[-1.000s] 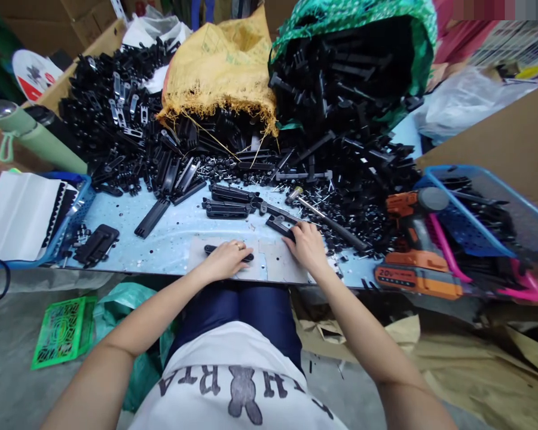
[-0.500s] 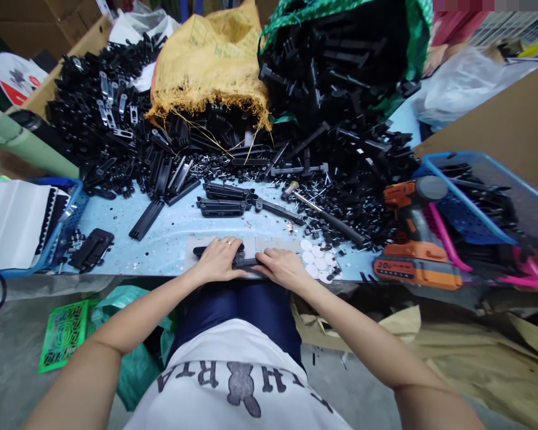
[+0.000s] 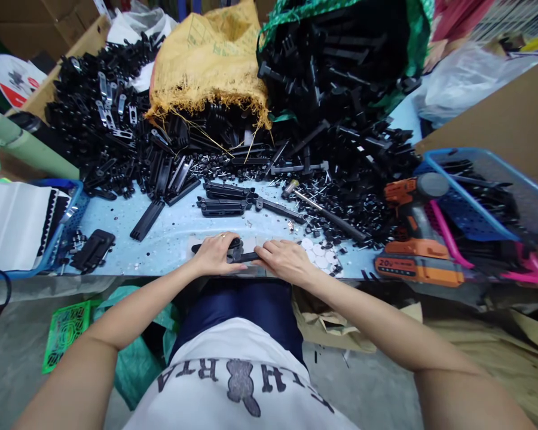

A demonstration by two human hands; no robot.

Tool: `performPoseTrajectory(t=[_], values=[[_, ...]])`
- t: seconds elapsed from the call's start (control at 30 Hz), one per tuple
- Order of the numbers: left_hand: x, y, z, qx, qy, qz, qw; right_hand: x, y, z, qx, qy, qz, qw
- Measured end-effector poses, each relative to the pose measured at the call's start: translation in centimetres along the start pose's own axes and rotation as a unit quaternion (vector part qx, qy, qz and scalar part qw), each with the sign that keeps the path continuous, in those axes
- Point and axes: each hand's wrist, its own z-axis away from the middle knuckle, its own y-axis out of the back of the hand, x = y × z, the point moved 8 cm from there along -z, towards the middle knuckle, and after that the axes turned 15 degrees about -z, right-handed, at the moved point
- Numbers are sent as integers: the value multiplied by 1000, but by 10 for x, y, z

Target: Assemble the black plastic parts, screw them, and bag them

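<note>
Near the front edge of the blue table, my left hand [image 3: 216,254] is closed around one end of a black plastic part [image 3: 246,257]. The part's other end is gripped by the fingers of my right hand [image 3: 284,260]. It is a long, jointed-looking piece lying low over a pale flat plate [image 3: 247,243]; my fingers hide much of it. Just beyond my hands lie several black bracket-like parts [image 3: 224,206]. A hammer [image 3: 323,210] with a dark handle rests beyond my right hand. White round discs [image 3: 316,255] lie right beside that hand.
An orange cordless drill [image 3: 416,239] stands at the right by a blue basket [image 3: 488,156]. Black parts spill from a yellow sack [image 3: 210,60] and a green sack [image 3: 424,36] at the back. A green bottle [image 3: 31,146] and another basket [image 3: 83,206] are at the left.
Both hands have shifted slightly; my right hand sits a little farther right and more of the black part shows between them. The things on the table have not moved.
</note>
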Motion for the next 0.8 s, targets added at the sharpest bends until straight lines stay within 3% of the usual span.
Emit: performPoseTrajectory(t=[0.17, 0.47, 0.6, 0.8], values=[[-8, -1, -5, -35, 34, 6, 999, 2, 6, -6, 7, 4, 19, 1000], [-3, 3, 15, 138, 9, 0, 990, -13, 16, -7, 47, 50, 45, 997], [-3, 3, 14, 146, 9, 6, 989, -10, 15, -9, 47, 30, 51, 997], [-12, 5, 9, 135, 67, 28, 988, -5, 19, -16, 58, 13, 19, 998]])
